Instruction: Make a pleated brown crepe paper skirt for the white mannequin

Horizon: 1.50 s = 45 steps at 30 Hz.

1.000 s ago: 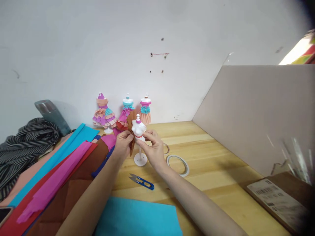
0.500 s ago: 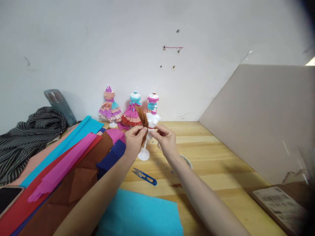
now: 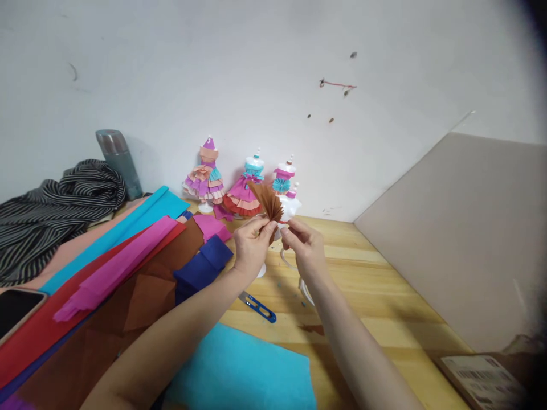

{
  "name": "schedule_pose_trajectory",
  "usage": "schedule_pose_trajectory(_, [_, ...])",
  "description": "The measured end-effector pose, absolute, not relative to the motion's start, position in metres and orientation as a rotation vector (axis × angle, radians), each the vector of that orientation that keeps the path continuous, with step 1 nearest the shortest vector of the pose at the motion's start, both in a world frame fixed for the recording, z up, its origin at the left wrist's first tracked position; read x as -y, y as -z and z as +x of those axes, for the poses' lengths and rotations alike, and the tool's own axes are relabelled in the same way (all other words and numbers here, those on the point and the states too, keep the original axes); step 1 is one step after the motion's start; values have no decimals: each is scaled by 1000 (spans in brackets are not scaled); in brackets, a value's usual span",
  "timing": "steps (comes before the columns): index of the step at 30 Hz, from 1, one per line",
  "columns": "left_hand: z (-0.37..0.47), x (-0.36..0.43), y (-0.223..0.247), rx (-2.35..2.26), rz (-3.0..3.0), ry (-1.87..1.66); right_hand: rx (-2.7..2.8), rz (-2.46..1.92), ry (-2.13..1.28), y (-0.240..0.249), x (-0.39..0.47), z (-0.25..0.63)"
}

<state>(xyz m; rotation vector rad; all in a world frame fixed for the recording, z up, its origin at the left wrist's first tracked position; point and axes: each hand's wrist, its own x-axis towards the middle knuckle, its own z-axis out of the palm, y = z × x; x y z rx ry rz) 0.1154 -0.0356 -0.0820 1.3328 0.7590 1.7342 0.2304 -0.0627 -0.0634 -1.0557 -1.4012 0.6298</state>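
Note:
My left hand [image 3: 253,246] is closed in a pinch on the gathered end of a pleated brown paper fan [image 3: 267,199], whose folds spread upward. Just behind the fan's right edge is a small white dress-form mannequin [image 3: 291,208], with a pink band at its neck and red at its waist. My right hand [image 3: 308,246] is beside the mannequin's waist, thumb and forefinger brought together. Whatever lies between those fingertips is too small to make out. Blue-handled thread snips [image 3: 261,309] lie on the table below my hands, partly behind my left forearm.
Against the wall stand three mannequins dressed in ruffled paper, one of them in a pink dress [image 3: 243,192]. Coloured paper sheets [image 3: 128,256], a phone [image 3: 19,307], striped cloth [image 3: 64,210] and a bottle [image 3: 120,162] fill the left. Turquoise paper [image 3: 248,370] lies in front; a cardboard box [image 3: 478,378] sits at right.
The brown fan has opened wider and turned more toward me, now covering part of the white mannequin. My right fingers have drawn together. The camera view has shifted and tilted.

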Motion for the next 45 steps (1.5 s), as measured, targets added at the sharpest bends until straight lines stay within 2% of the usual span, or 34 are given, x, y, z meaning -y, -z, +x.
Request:
schedule_pose_trajectory(13, [95,18,60,-777,1280,-1368,1465,-1062,-698,54,60,239])
schedule_pose_trajectory(23, [103,28,66,-822,1353,-1460,1459,-1167,-456,61,59,227])
schedule_pose_trajectory(35, [107,32,70,-904,1537,-1559,1343,-1120,-436,74,52,227])
schedule_pose_trajectory(45, [95,28,59,-894,1725,-1453,1294,-1136,-520,67,53,229])
